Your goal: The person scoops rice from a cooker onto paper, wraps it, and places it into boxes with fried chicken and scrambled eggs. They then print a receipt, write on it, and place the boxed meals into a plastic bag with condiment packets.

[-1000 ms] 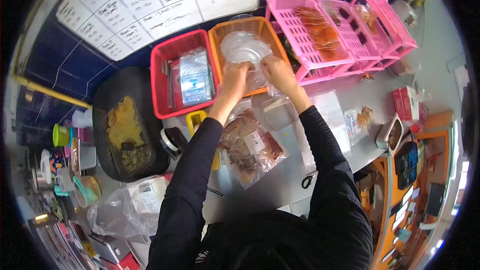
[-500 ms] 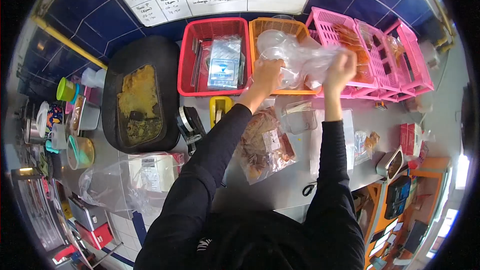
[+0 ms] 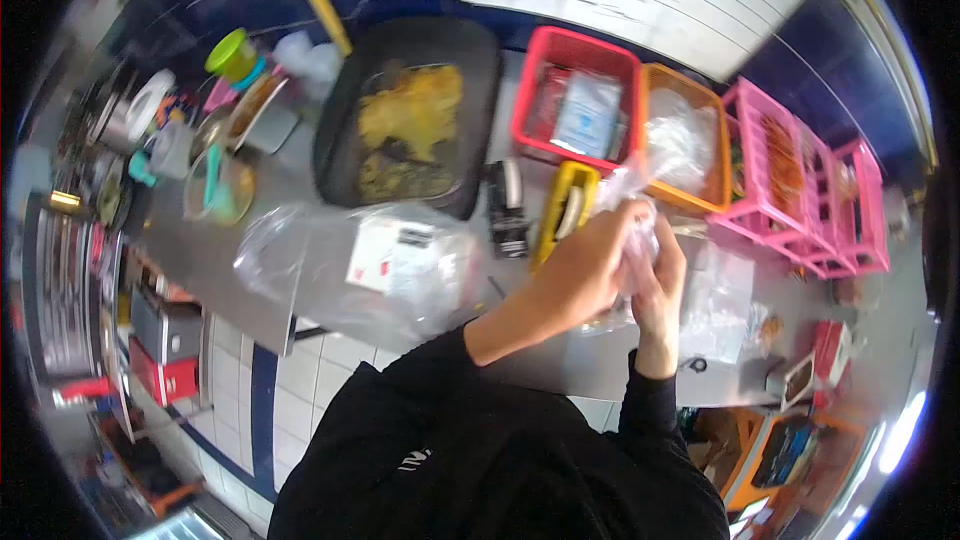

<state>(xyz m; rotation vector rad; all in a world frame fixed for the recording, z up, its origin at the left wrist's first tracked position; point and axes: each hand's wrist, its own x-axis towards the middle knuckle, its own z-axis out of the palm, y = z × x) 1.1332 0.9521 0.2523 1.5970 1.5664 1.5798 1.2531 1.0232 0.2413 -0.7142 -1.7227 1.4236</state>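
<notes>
My left hand [image 3: 603,252] and my right hand [image 3: 662,285] are together above the steel counter, in front of the orange basket [image 3: 722,202]. Both are closed on a clear plastic bag [image 3: 640,230], which is bunched between the fingers. Part of the bag sticks up past my left hand; what it contains, if anything, is hidden. Left of my hands stand a yellow tape dispenser [image 3: 556,208] and a black tape dispenser [image 3: 507,208]. The packed bag on the counter below is mostly covered by my hands.
A red basket [image 3: 518,130] holds plastic packets. Pink baskets [image 3: 775,225] stand at the right. A black pan [image 3: 335,145] with yellow food sits at the back left, and a large clear bag [image 3: 270,250] lies before it. Scissors [image 3: 697,365] rest near the front edge.
Both hands have come away from the orange basket, down and closer together, bringing the clear plastic bag, now bunched up. The camera view has swung left.
</notes>
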